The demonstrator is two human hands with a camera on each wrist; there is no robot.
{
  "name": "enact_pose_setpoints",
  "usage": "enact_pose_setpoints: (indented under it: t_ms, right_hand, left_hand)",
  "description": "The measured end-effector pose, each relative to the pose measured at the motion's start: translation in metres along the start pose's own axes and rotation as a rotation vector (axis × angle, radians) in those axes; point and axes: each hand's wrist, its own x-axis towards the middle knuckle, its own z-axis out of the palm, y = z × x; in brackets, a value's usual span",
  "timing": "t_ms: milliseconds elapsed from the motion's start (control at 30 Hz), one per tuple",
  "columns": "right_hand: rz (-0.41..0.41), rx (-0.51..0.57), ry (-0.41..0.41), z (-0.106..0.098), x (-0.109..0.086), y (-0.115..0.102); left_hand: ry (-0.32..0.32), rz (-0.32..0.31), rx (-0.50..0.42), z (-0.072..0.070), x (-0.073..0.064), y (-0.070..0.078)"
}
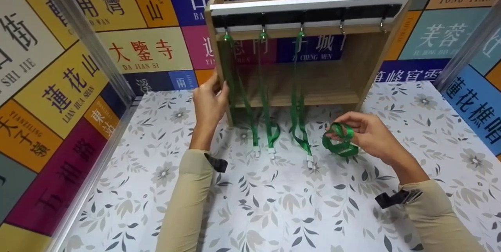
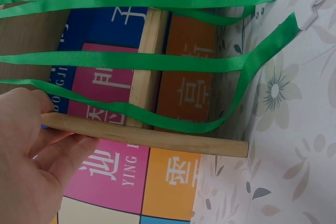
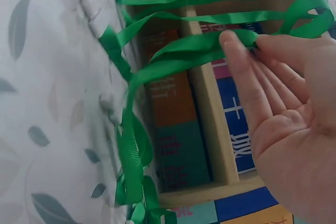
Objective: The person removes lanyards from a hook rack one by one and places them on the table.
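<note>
In the head view my left hand grips the left side panel of a wooden rack. The left wrist view shows its thumb and fingers on either side of that panel's edge. Out in front of the rack's right side, my right hand pinches a green lanyard, whose strap hangs in loops below the fingers. Three other green lanyards hang from hooks on the rack's left and middle, their white clip ends lying on the tablecloth.
Two bare metal hooks sit at the right of the rack's black strip. Under everything is a white leaf-patterned tablecloth. Colourful panels with place names stand behind and at both sides.
</note>
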Motion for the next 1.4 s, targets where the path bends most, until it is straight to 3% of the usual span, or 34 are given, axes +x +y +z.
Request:
enact_pose_setpoints:
  t_ms: [167, 367, 600, 800, 1000, 1200, 1400]
  right_hand:
    - [-0.021, 0.104, -0.041, 0.001, -0.003, -0.011]
    - [-0.052, 0.055, -0.052, 0.001, -0.006, -0.018]
    - [0.038, -0.105, 0.140, -0.008, -0.003, -0.005]
    - [0.070, -0.186, 0.178, -0.015, -0.003, 0.014]
    - [0.015, -0.463, 0.219, -0.020, -0.011, 0.028]
    - [-0.042, -0.660, 0.145, -0.018, -0.023, 0.029]
    - [-0.091, -0.632, 0.020, -0.015, -0.030, 0.031]
  left_hand:
    - [-0.007, -0.004, 0.006, -0.001, 0.000, 0.000]
    - [-0.007, -0.005, 0.009, -0.001, -0.001, 0.000]
    - [-0.005, 0.009, 0.009, -0.001, 0.001, 0.000]
    - [-0.001, 0.011, 0.009, -0.001, 0.001, 0.000]
    - [-0.002, 0.011, 0.019, 0.000, -0.001, -0.001]
    - [-0.022, -0.032, 0.010, 0.000, 0.000, 0.001]
    - [-0.011, -0.015, 0.005, -0.001, -0.001, 0.000]
